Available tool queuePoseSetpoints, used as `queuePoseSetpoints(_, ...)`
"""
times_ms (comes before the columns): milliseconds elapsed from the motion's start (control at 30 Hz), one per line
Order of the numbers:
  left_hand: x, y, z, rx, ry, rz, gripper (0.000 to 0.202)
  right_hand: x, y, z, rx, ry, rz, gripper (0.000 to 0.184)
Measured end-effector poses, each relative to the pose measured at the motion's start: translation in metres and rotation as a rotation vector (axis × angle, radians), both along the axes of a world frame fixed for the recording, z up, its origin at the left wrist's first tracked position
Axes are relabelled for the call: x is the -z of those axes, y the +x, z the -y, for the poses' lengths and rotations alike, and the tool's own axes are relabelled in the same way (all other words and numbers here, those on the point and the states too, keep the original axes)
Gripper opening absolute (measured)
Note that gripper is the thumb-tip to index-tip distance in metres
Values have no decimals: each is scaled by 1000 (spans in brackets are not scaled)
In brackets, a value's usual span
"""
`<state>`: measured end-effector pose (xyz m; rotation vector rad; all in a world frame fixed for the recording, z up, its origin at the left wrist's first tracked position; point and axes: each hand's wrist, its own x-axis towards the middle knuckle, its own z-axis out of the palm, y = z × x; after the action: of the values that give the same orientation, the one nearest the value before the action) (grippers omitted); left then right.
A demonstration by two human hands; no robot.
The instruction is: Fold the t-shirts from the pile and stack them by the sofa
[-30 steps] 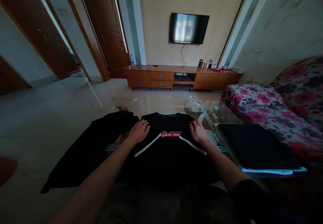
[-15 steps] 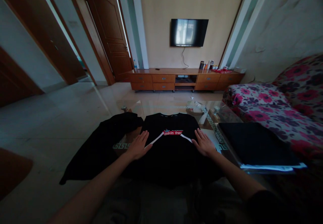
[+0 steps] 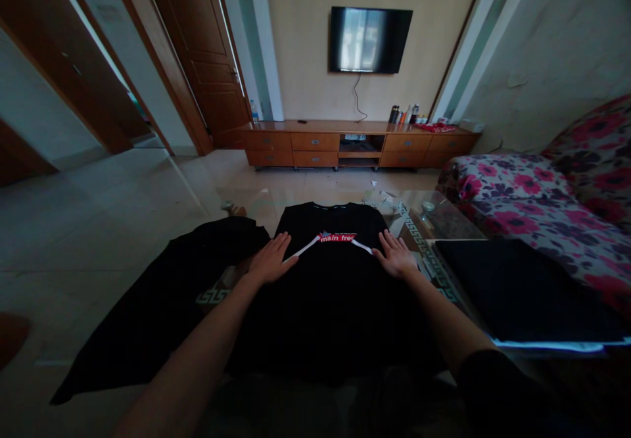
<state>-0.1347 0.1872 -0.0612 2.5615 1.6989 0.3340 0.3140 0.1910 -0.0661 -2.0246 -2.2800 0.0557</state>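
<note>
A black T-shirt [image 3: 335, 293] with a red "main free" print and white stripes lies spread out, collar away from me, on a glass coffee table [image 3: 448, 218]. My left hand [image 3: 269, 258] rests flat on its left side with the fingers stretched. On the right side my right hand [image 3: 396, 256] lies flat too, fingers extended. Neither hand grips the fabric. Another dark garment [image 3: 162, 300] lies loosely to the left, partly over the table edge. To the right sits a folded dark stack [image 3: 522, 287] with a pale layer beneath.
Beyond the table a low wooden TV cabinet [image 3: 315, 142] runs along the wall, with several bottles [image 3: 404, 114] on it and a television [image 3: 371, 40] above. A flower-patterned sofa [image 3: 522, 188] stands at the right. Wooden doors [image 3: 197, 50] are at the left.
The camera view has tilted slightly downward and shifted, so the shirt's near part shows more. Both hands stay flat on the T-shirt in nearly the same places.
</note>
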Motion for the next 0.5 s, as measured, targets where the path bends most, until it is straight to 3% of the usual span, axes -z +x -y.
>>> queuePoseSetpoints(167, 3, -1, -14, 0, 0, -13, 86, 0, 1, -14, -22, 4, -22, 92)
queuePoseSetpoints(367, 3, 4, -8, -39, 19, -30, 83, -8, 2, -6, -40, 16, -128, 90)
queuePoseSetpoints(500, 6, 8, -4, -139, 46, -2, 85, -7, 2, -1, -32, 54, -154, 86)
